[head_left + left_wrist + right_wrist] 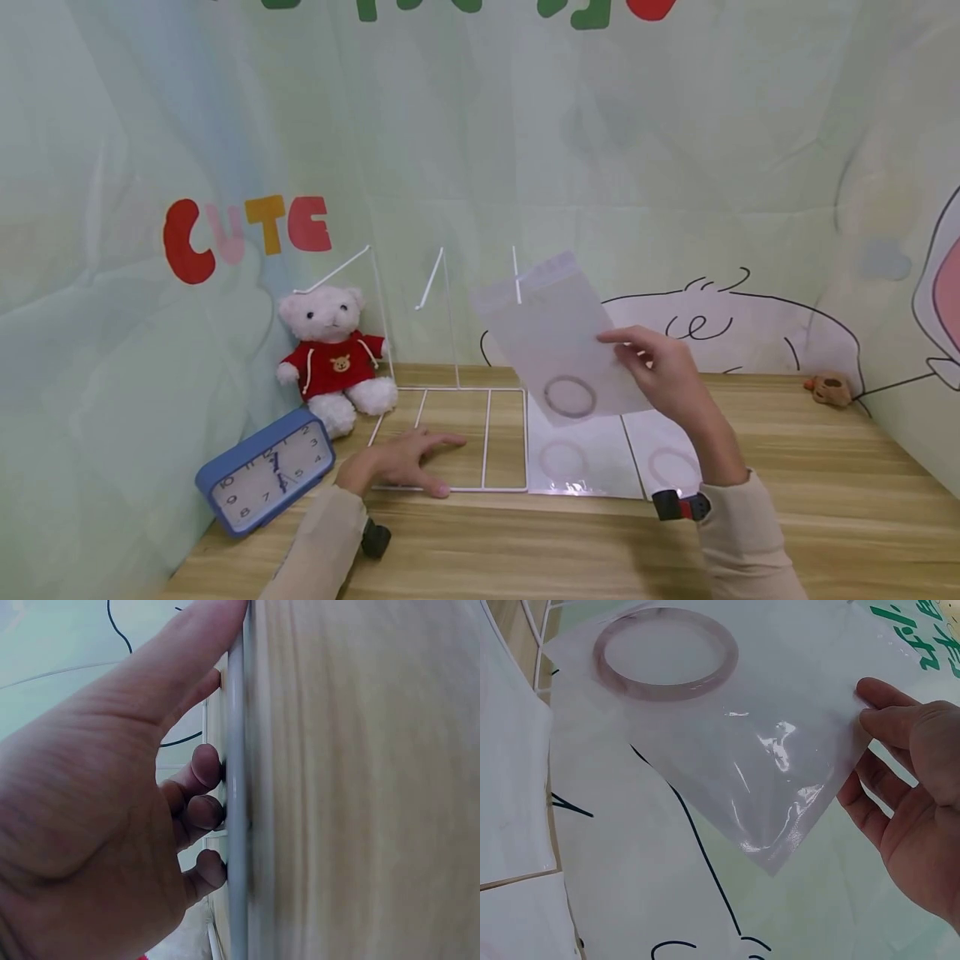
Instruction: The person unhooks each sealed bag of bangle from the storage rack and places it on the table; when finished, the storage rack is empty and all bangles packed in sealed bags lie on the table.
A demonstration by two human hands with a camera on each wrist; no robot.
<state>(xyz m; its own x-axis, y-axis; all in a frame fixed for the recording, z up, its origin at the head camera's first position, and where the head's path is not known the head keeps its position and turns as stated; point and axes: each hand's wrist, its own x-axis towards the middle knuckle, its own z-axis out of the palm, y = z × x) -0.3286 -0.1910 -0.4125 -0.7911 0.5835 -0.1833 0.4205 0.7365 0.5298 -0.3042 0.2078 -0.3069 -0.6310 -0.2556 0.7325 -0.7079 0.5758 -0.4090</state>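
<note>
My right hand pinches the side edge of a translucent plastic bag between thumb and fingers, holding it raised and tilted. A pinkish-grey bangle lies in the bag's lower end. Behind and below is a white wire rack on the table, its thin upright rods rising at the back. My left hand rests on the rack's left part, fingers spread, with the thumb at the front rod. Two more bags lie flat to the right of the rack's bare section: one bag and another bag, each with a pale pink ring.
A white teddy bear in a red sweater sits at the rack's left. In front of it a blue clock leans back. A small brown figure is at the far right of the wooden table. Printed cloth hangs behind.
</note>
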